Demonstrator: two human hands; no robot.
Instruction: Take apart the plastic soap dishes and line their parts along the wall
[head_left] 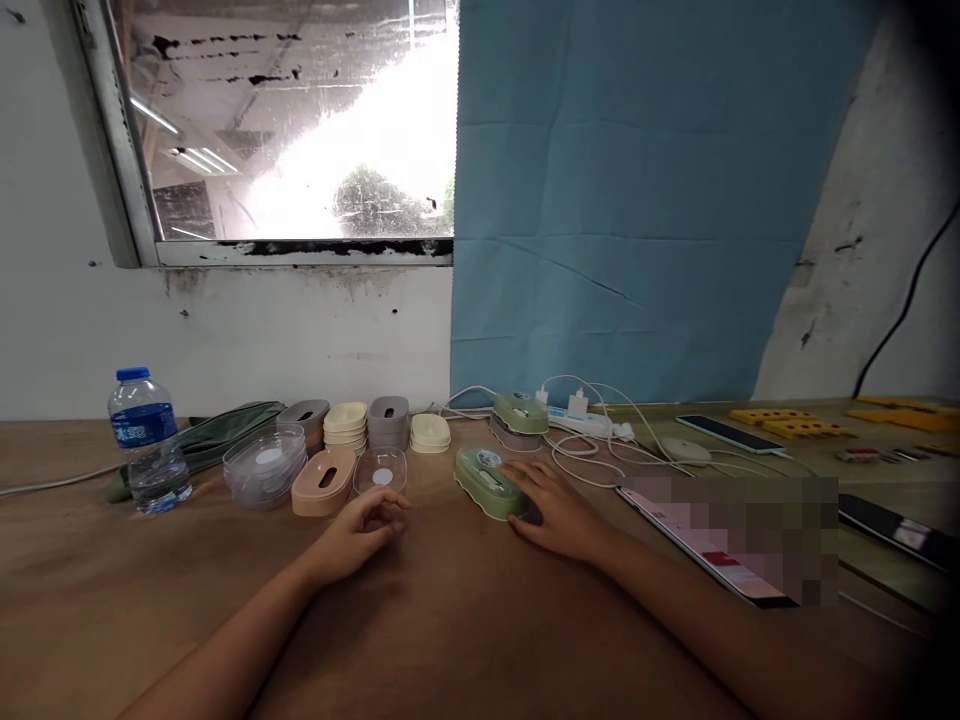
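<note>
My right hand (553, 510) lies flat on the wooden table (450, 620), fingers stretched out and touching the near end of a green oval box (486, 482) with a clear lid. My left hand (360, 535) rests on the table with fingers loosely curled and nothing in them, just in front of a clear plastic tray (381, 470) and a peach oval box (324, 482). Behind them stand stacks of cream (346, 426) and grey (388, 421) box parts, a cream lid stack (430, 431) and a stack of clear lids (264, 466).
A water bottle (146, 442) stands at the left beside a folded green bag (217, 440). Another green box (520, 413), a white power strip (577, 420) with cables, phones (727, 432) and yellow parts (787, 422) lie to the right. A wall, window and blue cloth stand behind.
</note>
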